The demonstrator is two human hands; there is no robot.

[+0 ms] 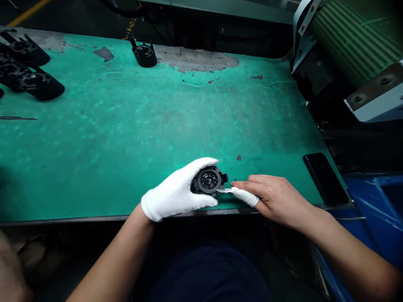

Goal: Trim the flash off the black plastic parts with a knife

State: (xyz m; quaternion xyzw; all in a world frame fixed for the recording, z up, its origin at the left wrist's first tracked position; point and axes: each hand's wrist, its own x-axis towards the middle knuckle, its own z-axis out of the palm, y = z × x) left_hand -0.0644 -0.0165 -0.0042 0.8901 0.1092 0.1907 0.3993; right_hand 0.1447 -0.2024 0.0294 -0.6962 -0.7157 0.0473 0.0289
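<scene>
My left hand (176, 191), in a white glove, is wrapped round the side of a round black plastic part (209, 179) near the table's front edge. The part's ringed face is turned up, and a tab sticks out on its right side. In my right hand (270, 193), bare but for a white wrap on the thumb, a small knife (224, 191) is pinched between thumb and fingers. Its thin pale blade reaches the lower right rim of the part. Most of its handle is hidden in the fingers.
On the green table (189, 117) a black cylindrical housing (145, 54) stands at the back edge. Several similar housings (42, 86) are grouped at the far left. A black phone (325, 178) lies at the right, with a green ribbed conveyor (362, 37) beyond and blue bins (378, 209) below.
</scene>
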